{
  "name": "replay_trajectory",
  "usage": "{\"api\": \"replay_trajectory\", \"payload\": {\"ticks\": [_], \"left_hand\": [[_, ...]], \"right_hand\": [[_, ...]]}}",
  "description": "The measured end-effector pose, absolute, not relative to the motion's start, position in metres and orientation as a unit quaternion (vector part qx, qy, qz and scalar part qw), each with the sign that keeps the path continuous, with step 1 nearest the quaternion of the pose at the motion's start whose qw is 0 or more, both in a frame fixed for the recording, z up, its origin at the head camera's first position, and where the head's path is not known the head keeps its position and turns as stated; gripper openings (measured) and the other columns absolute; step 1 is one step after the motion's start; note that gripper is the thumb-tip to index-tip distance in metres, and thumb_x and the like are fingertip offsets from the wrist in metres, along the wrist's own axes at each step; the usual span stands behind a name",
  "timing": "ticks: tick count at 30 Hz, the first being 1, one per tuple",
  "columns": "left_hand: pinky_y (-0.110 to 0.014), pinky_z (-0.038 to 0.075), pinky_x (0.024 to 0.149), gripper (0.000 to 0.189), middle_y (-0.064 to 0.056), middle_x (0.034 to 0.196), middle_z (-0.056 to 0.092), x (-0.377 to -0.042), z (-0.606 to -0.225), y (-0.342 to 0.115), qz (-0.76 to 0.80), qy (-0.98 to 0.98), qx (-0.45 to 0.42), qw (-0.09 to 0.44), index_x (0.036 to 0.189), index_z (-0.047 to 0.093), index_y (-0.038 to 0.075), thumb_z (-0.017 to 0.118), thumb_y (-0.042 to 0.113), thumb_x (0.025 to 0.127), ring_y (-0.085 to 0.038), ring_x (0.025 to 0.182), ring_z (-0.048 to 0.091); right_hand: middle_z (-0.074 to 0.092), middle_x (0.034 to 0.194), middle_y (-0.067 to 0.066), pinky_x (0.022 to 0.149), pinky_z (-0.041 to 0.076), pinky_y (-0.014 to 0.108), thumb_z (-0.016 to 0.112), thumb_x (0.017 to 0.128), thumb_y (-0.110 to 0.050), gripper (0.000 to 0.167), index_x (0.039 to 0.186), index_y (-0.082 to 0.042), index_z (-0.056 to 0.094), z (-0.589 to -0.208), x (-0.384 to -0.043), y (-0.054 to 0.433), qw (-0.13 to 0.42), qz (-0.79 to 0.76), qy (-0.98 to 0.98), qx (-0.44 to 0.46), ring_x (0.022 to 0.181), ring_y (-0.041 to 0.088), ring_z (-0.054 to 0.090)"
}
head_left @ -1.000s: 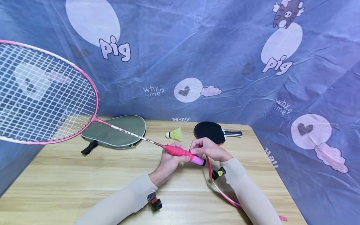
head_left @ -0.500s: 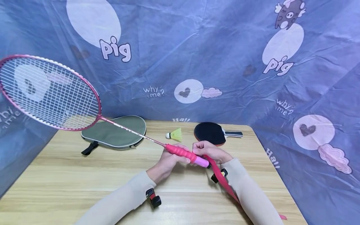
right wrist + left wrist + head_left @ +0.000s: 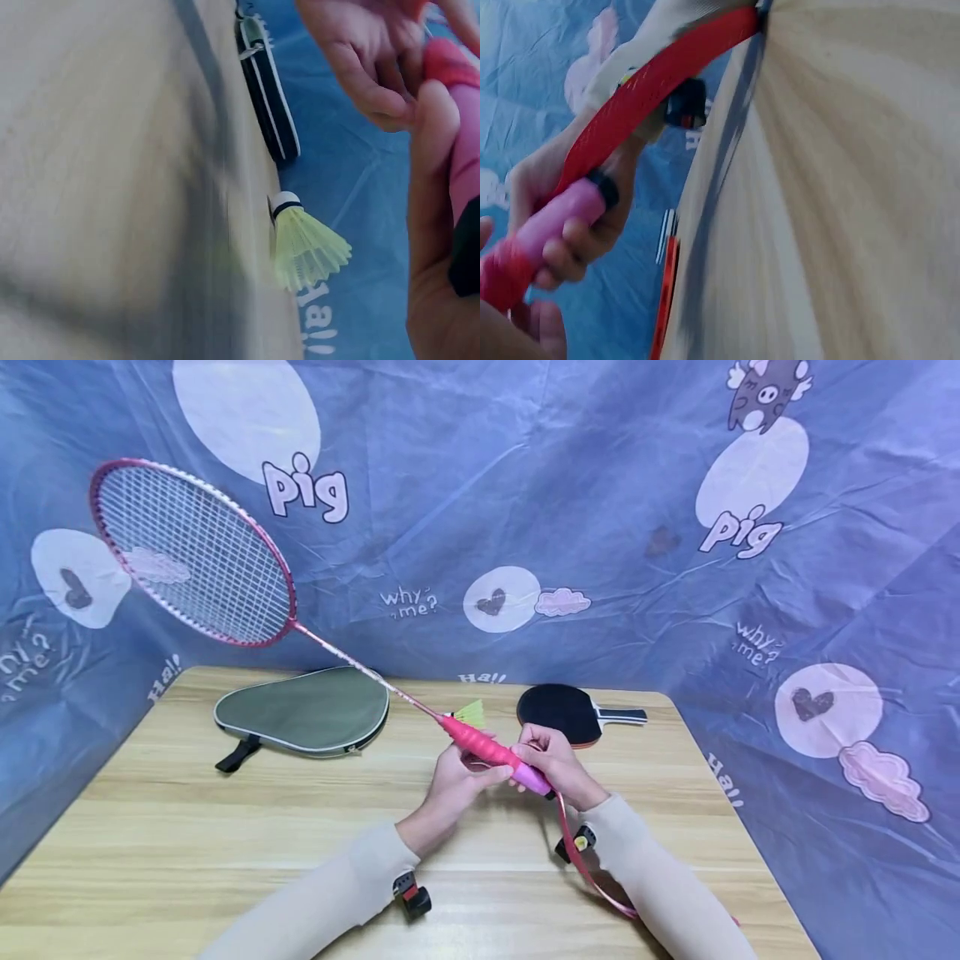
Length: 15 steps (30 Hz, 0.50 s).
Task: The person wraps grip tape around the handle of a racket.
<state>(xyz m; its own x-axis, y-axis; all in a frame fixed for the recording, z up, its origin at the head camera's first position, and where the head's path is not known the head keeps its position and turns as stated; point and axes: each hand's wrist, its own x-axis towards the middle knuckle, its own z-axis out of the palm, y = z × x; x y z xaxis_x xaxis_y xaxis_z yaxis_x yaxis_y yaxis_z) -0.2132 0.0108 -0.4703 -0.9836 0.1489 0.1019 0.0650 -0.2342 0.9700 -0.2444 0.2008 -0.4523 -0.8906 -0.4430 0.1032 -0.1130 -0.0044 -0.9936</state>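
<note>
A badminton racket [image 3: 480,743] slants across the head view, its strung head up at the left. Red grip tape is wound round the upper handle, and the lower end shows pink down to a black butt cap. My left hand [image 3: 450,785] holds the wound part, thumb along its near side. Close to the butt, my right hand [image 3: 553,762] grips the pink part, its thumb against the handle in the right wrist view and its fingers curled under it in the left wrist view. A loose strip of red grip tape [image 3: 649,86] runs from the right hand down past the forearm.
A green zipped paddle case [image 3: 307,710] lies at the back left of the wooden table [image 3: 225,860]. Behind the handle, a yellow shuttlecock [image 3: 304,244] is partly covered in the head view. A black table tennis paddle [image 3: 558,714] lies behind the right hand. Blue printed cloth hangs around the table.
The racket's head has swung right and its face has turned. My right hand has shifted from the tape's edge onto the pink handle end. The loose tape has twisted edge-on.
</note>
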Motion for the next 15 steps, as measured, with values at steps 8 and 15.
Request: {"api": "replay_trajectory", "payload": {"ticks": [8,15], "left_hand": [[-0.028,0.047,0.078,0.03,0.0,0.086,0.072,-0.211,-0.466,0.014,0.762,0.646,0.028,-0.021,0.09,0.073,0.014,0.09,0.034,0.074,-0.012,0.079,0.057],[-0.032,0.045,0.095,0.035,-0.003,0.101,0.072,-0.211,-0.464,0.013,0.775,0.632,0.0,0.026,0.103,0.071,0.013,0.087,0.02,0.073,-0.015,0.095,0.062]], "right_hand": [[0.07,0.068,-0.006,0.051,0.054,0.022,0.063,0.092,0.0,0.015,0.08,0.002,0.055,-0.446,-0.242,0.195,0.047,-0.622,0.753,-0.211,0.056,0.005,0.066],[0.06,0.065,-0.006,0.048,0.04,0.018,0.074,0.091,-0.014,0.016,0.083,-0.001,0.068,-0.431,-0.249,0.206,0.072,-0.493,0.844,-0.196,0.054,0.002,0.048]]}}
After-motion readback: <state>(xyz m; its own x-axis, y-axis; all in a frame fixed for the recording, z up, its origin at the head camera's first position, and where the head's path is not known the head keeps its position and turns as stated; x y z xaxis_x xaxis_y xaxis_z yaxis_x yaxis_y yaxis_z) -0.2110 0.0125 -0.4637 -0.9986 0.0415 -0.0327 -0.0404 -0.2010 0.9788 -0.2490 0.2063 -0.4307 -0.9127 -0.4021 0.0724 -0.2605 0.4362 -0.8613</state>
